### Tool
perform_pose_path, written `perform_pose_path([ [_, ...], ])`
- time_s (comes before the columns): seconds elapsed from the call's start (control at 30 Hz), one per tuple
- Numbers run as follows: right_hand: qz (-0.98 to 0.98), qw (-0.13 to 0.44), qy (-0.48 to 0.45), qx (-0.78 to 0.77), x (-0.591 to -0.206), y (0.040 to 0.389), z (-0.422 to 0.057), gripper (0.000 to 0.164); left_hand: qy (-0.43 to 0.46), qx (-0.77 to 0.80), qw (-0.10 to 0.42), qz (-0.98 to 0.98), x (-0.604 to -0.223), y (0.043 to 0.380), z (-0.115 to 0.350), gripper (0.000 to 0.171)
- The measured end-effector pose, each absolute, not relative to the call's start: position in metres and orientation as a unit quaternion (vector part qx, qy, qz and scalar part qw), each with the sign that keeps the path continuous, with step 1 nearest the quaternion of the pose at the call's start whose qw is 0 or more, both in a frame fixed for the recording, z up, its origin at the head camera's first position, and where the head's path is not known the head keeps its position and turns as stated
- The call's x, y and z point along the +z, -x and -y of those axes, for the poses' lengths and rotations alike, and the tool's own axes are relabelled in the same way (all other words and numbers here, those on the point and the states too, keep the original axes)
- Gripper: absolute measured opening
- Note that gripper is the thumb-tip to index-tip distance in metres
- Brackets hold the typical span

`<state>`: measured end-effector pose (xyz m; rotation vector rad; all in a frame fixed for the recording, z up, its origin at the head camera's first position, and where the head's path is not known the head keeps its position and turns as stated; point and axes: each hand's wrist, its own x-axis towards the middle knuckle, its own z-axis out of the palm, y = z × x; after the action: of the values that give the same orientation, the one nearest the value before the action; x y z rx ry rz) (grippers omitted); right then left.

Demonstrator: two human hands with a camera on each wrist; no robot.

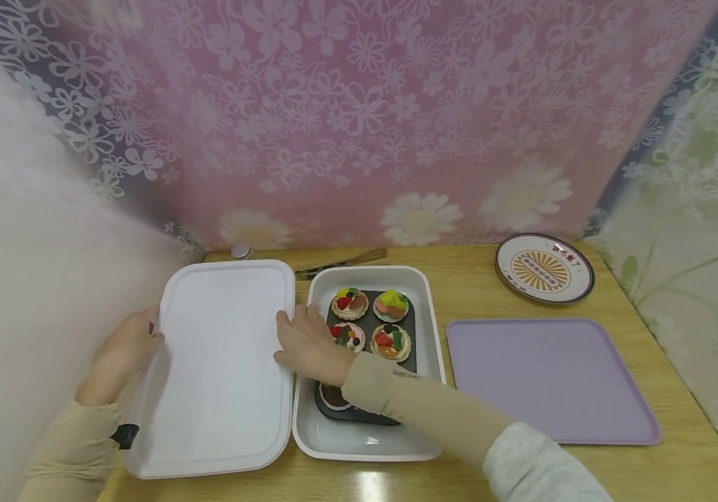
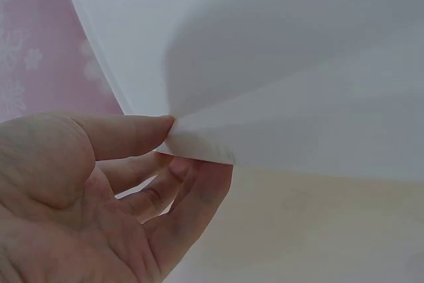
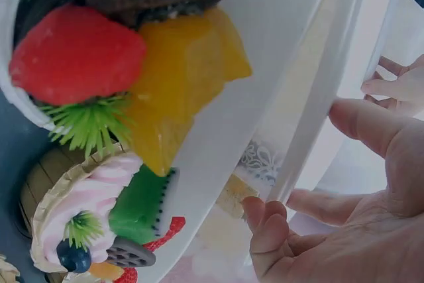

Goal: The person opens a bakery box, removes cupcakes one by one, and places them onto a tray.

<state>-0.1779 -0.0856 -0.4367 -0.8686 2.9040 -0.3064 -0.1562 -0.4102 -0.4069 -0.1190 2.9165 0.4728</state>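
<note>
A white rectangular lid (image 1: 227, 376) lies at the left, with its long edges running away from me. My left hand (image 1: 123, 352) pinches its left edge; in the left wrist view the thumb is on the upper face and the fingers are underneath. At the opposite edge, my right hand (image 1: 315, 345) grips the rim between thumb and fingers. Beside the lid stands a white box (image 1: 340, 443), holding a dark muffin pan (image 1: 408, 355) with several fruit tarts (image 1: 390, 341). The right forearm crosses over the box and hides part of the pan.
A lilac tray (image 1: 547, 380) lies right of the box, with a round patterned plate (image 1: 544, 268) behind it. Tongs (image 1: 353, 260) rest behind the box, and a small round item (image 1: 242, 251) sits by the back wall. A black object (image 1: 125, 436) shows near the left sleeve.
</note>
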Motion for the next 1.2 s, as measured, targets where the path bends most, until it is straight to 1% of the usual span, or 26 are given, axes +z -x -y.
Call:
perform_pose_path([
  [0.13,-0.952,0.054,0.288,-0.091,-0.439,0.178,0.090,0.035,0.043,0.157,0.092,-0.982,-0.411,0.154,0.413,0.068],
  [0.37,-0.950,0.056,0.298,-0.073,-0.443,0.179,0.099,0.033,0.036,0.153,0.075,-0.985,-0.421,0.155,0.419,0.063],
  [0.43,-0.950,0.062,0.300,-0.058,-0.445,0.179,0.103,0.041,0.034,0.159,0.074,-0.984,-0.425,0.156,0.420,0.063],
  [0.53,-0.950,0.067,0.304,-0.033,-0.449,0.179,0.108,0.061,0.041,0.162,0.073,-0.983,-0.432,0.156,0.421,0.063],
  [0.57,-0.949,0.067,0.306,-0.026,-0.451,0.180,0.110,0.066,0.047,0.162,0.075,-0.983,-0.434,0.157,0.422,0.064],
  [0.6,-0.949,0.065,0.308,-0.022,-0.452,0.180,0.111,0.066,0.050,0.161,0.075,-0.983,-0.437,0.157,0.422,0.064],
  [0.63,-0.949,0.063,0.310,-0.019,-0.453,0.180,0.112,0.062,0.055,0.160,0.074,-0.983,-0.440,0.157,0.423,0.064],
  [0.73,-0.947,0.058,0.315,-0.014,-0.455,0.179,0.113,0.045,0.063,0.162,0.074,-0.982,-0.448,0.157,0.424,0.065],
  [0.77,-0.947,0.057,0.316,-0.014,-0.455,0.180,0.113,0.043,0.064,0.162,0.074,-0.982,-0.451,0.157,0.424,0.066],
  [0.83,-0.947,0.057,0.316,-0.013,-0.457,0.180,0.113,0.046,0.068,0.162,0.074,-0.982,-0.454,0.159,0.424,0.066],
  [0.97,-0.949,0.055,0.311,-0.006,-0.460,0.179,0.115,0.064,0.086,0.156,0.075,-0.981,-0.458,0.162,0.421,0.066],
  [1.0,-0.949,0.053,0.310,-0.003,-0.461,0.179,0.115,0.063,0.092,0.155,0.076,-0.981,-0.458,0.163,0.421,0.066],
  [1.13,-0.949,0.047,0.310,0.003,-0.464,0.179,0.116,0.044,0.101,0.152,0.074,-0.980,-0.460,0.164,0.419,0.067],
  [1.2,-0.950,0.047,0.310,0.003,-0.464,0.180,0.116,0.040,0.101,0.153,0.074,-0.980,-0.461,0.164,0.418,0.068],
])
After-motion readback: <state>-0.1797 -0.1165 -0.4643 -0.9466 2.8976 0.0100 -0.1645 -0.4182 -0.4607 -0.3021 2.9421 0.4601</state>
